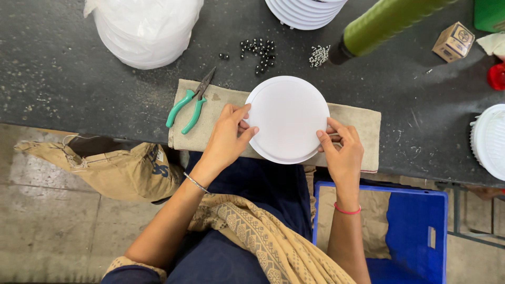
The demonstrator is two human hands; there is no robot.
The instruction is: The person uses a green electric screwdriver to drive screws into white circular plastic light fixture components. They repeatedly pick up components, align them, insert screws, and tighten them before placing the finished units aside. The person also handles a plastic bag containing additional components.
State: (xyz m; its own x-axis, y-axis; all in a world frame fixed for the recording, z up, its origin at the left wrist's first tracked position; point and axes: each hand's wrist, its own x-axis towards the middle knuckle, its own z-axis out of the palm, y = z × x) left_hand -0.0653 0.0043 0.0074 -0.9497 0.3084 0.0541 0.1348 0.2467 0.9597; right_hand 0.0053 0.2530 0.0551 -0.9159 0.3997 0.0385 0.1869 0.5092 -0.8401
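A round white disc (pixel 288 118) lies on a folded beige cloth (pixel 363 123) at the near edge of a dark workbench. My left hand (pixel 227 134) grips the disc's left rim, thumb on top. Gripping the right rim is my right hand (pixel 342 147), with its fingers curled under the edge. Both hands hold the same disc between them.
Green-handled pliers (pixel 188 105) lie on the cloth's left end. Small black beads (pixel 259 51) and silvery bits (pixel 319 55) are scattered behind. Stacks of white discs (pixel 305 11) (pixel 490 139), a bagged stack (pixel 143 29), a green roll (pixel 386 23), a small carton (pixel 453 41), a blue crate (pixel 415 231) and a tan sack (pixel 115 168) surround me.
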